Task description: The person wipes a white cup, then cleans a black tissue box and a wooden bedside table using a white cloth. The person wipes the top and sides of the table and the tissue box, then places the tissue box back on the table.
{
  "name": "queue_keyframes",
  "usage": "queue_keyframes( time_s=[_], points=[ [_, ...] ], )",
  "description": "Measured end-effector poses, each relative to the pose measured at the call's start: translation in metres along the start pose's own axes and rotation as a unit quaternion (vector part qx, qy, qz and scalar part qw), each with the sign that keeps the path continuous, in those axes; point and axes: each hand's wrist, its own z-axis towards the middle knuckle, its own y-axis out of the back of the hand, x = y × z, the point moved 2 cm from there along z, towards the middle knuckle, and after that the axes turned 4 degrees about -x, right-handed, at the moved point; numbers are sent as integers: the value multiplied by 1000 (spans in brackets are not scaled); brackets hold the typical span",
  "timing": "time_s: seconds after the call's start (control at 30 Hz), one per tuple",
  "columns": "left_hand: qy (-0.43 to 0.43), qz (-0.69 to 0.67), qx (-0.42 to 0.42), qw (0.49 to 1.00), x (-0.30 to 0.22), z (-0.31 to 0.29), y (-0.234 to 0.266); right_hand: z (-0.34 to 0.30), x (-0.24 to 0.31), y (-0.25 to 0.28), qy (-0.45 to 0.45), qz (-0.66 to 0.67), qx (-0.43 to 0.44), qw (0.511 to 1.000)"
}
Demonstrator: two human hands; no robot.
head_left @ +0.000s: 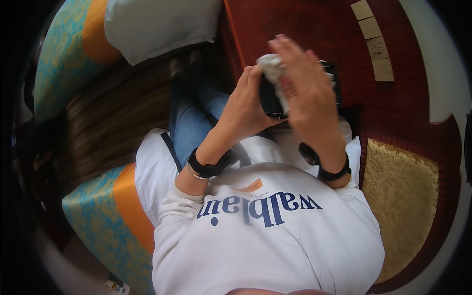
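My left hand (240, 107) grips a black, case-like thing (269, 98) by its left side, above my lap. The thing has dark flat faces and a pale line along its lower edge; its exact kind cannot be made out. Over its top lies a crumpled white cloth or tissue (270, 65). My right hand (310, 93) is on that cloth, its fingers stretched up and slightly blurred. Folds of the cloth show on both sides of the fingers, while the palm hides the middle of it and much of the black thing.
A reddish-brown wooden surface (314, 24) lies just beyond my hands, with a power strip (376, 49) at its far right. On the left are beds with white linen (157, 24) and a teal-and-orange cover (69, 54). A gold padded panel (403, 206) is at my right.
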Motion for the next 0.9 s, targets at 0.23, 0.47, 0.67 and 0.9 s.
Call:
queue_keyframes(
  time_s=[0.23,0.47,0.67,0.9],
  points=[
    [22,-7,1,1000,1,1,-2,-16,-56,10,-161,122,-76,976],
    [-19,70,-8,997,-13,1,6,-22,-78,5,-264,515,-135,804],
    [-135,290,89,943,-66,29,-10,-32,-73,-5,-301,638,-185,684],
    [-118,332,73,933,-68,33,-7,-71,-89,-59,-312,653,-179,666]
  ],
)
